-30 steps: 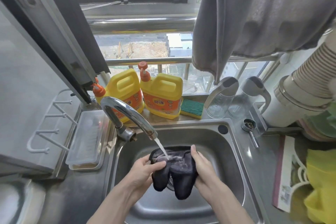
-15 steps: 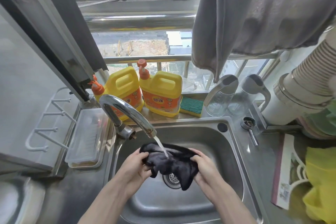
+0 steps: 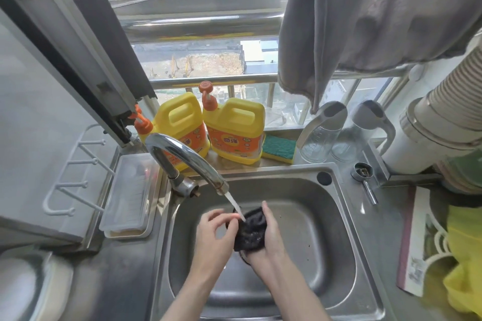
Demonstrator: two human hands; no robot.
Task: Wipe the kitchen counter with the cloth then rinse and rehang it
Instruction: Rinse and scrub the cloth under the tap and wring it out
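Holds the small, dark, sodden cloth (image 3: 250, 229) bunched above the drain of the stainless steel sink (image 3: 320, 237), right hand (image 3: 272, 241) wrapped round it and left hand (image 3: 214, 232) pinching its edge, to catch the stream (image 3: 236, 203) from the curved chrome tap (image 3: 182, 154).

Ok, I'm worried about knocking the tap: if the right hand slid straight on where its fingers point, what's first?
Probably the sink's back wall, just right of the water stream. The right hand, holding the cloth, points forward; the faucet spout sits left of that line, though depth is unclear.
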